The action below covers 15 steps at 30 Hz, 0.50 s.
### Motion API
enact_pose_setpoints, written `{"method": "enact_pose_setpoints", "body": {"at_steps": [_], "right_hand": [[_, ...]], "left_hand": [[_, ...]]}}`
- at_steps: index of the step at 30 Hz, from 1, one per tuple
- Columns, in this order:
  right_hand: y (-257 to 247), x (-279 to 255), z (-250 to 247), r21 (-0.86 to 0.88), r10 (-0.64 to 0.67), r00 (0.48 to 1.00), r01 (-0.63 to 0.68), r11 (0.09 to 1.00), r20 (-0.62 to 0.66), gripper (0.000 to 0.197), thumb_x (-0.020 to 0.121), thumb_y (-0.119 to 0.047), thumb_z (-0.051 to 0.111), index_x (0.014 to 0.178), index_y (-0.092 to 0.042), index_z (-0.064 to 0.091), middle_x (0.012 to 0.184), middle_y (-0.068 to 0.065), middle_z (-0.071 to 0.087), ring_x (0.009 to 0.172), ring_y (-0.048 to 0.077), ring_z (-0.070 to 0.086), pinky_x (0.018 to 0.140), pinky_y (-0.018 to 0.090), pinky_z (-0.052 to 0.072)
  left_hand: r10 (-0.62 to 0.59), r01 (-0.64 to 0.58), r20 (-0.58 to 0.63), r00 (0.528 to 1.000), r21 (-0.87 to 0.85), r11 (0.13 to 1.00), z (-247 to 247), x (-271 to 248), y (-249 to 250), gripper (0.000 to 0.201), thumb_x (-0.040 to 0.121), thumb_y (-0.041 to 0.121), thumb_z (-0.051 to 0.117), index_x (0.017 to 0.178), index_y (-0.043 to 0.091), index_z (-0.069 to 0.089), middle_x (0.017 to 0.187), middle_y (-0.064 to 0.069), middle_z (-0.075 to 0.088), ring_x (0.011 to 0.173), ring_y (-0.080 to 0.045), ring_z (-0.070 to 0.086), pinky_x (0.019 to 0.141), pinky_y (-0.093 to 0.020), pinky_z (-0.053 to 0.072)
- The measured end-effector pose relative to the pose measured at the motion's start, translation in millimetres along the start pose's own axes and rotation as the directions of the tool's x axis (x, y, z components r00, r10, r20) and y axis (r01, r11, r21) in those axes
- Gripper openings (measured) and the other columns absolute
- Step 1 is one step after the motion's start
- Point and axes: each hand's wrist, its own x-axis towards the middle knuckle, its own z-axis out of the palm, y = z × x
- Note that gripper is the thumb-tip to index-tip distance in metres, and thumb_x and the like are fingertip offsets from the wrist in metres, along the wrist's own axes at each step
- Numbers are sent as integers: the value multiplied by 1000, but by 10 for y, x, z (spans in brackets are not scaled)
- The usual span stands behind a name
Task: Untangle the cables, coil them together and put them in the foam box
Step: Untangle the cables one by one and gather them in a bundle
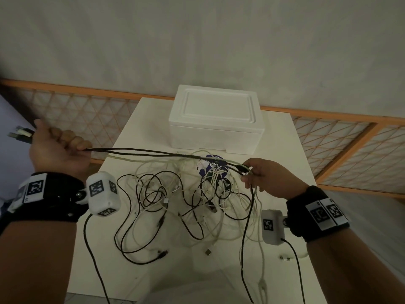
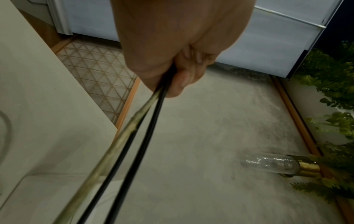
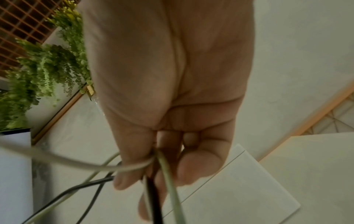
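Cables (image 1: 175, 200), black and white, lie in a loose tangle across the middle of the white worktop (image 1: 282, 150), with several plug ends scattered along its near edge. Above the heap, a few strands are pulled out into a taut span between the two hands. The left hand (image 1: 58, 150), raised off the worktop's left side, has its fingers curled round two black cables and a pale one (image 2: 134, 125); their connector ends stick out past the far side of the fist. The right hand (image 1: 266, 177), lower and over the right part of the tangle, pinches the same strands between thumb and fingers (image 3: 172, 178), and from it a black and a white cable hang down over the near edge. A blue and white round item (image 1: 211, 165) lies partly hidden under the tangle. Beyond it, at the far end of the worktop, stands the white foam box (image 1: 215, 119) with its lid on.
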Motion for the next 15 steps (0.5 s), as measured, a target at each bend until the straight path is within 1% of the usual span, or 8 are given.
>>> {"method": "enact_pose_setpoints", "body": {"at_steps": [2, 4, 6, 8, 10, 12, 14, 15], "right_hand": [[-4, 9, -6, 12, 2, 999, -2, 1000, -50, 3, 91, -20, 61, 92, -22, 58, 73, -1, 70, 64, 6, 60, 58, 22, 45], [-10, 24, -11, 16, 16, 998, -15, 1000, -55, 1, 92, -19, 58, 92, -17, 58, 75, 0, 71, 64, 6, 61, 60, 23, 43], [-14, 28, -21, 34, 41, 997, -39, 999, -61, 2, 92, -16, 58, 91, -14, 58, 75, 2, 72, 63, 9, 64, 58, 25, 46], [-25, 17, -45, 57, 68, 990, -61, 997, -125, 6, 89, -7, 58, 88, -13, 59, 75, 3, 72, 61, 12, 65, 54, 25, 48], [-28, 3, -75, 92, 96, 969, -77, 993, -227, 10, 85, -2, 61, 84, -12, 60, 74, 6, 71, 57, 12, 64, 50, 23, 48], [-33, -12, -107, 90, 99, 949, -75, 993, -299, 12, 84, -5, 67, 81, -14, 59, 70, 6, 70, 54, 12, 62, 49, 24, 47], [-42, -24, -128, 83, 90, 942, -67, 994, -323, 16, 83, -7, 68, 81, -19, 58, 68, 4, 70, 57, 15, 62, 53, 28, 48], [-51, -33, -133, 67, 79, 942, -60, 996, -326, 17, 83, -7, 68, 80, -20, 57, 68, 2, 70, 58, 14, 63, 54, 27, 48]], "left_hand": [[-12, 11, 38, 999, 27, 1000, 40, -33, -36, 57, 97, 47, 42, 45, 23, 38, 44, 9, 27, 38, -8, 23, 44, -19, 22], [15, -22, 77, 997, 91, 996, 76, -64, -88, 58, 98, 52, 36, 49, 23, 30, 44, 9, 22, 38, -8, 18, 41, -18, 21], [28, -37, 71, 997, 125, 991, 126, -100, -128, 54, 99, 53, 34, 55, 23, 25, 44, 8, 20, 39, -9, 17, 40, -18, 22], [48, -56, 66, 997, 127, 990, 174, -155, -157, 54, 98, 54, 36, 55, 23, 25, 46, 9, 20, 41, -9, 16, 40, -18, 22], [51, -59, 61, 997, 128, 990, 203, -168, -156, 57, 97, 54, 39, 51, 23, 27, 46, 9, 20, 42, -10, 15, 41, -18, 20], [32, -43, 81, 996, 147, 988, 205, -158, -142, 60, 97, 55, 38, 48, 22, 29, 45, 8, 20, 42, -9, 15, 41, -18, 20], [28, -39, 68, 997, 166, 985, 212, -156, -135, 58, 97, 56, 38, 50, 23, 28, 46, 8, 20, 42, -10, 15, 41, -19, 20], [30, -41, 66, 997, 166, 985, 213, -159, -134, 56, 97, 56, 38, 52, 23, 28, 46, 8, 20, 42, -10, 15, 42, -19, 21]]}}
